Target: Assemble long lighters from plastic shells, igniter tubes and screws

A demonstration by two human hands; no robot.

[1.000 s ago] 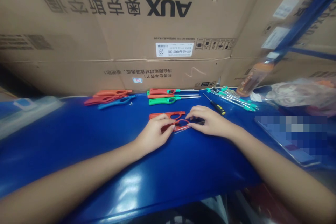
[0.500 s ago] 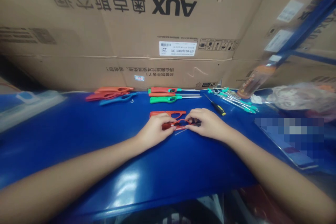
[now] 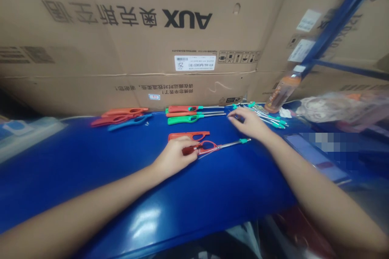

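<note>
My left hand (image 3: 179,151) is closed on a red half-shell of a long-nosed lighter (image 3: 209,145), low over the blue table. A thin metal tube (image 3: 229,144) with a teal piece at its far tip sticks out from the shell to the right. Another red lighter shell (image 3: 194,134) lies just behind it. My right hand (image 3: 252,123) is at the back of the table, fingers curled together where the screwdriver lay. What they grip is hidden. Metal rods with teal ends (image 3: 270,116) lie right beside it.
Several long-nosed lighters (image 3: 182,119) lie along the cardboard box (image 3: 130,48). Orange, red and blue shells (image 3: 121,117) are piled left of them. At the right are a drink bottle (image 3: 282,93), plastic bags (image 3: 331,107) and a phone (image 3: 316,160). A blue frame bar (image 3: 337,20) slants behind.
My right hand has let go of the red shell and moved back and right, over the screwdriver's place. The tube with its teal tip now shows. My left hand still holds the shell.
</note>
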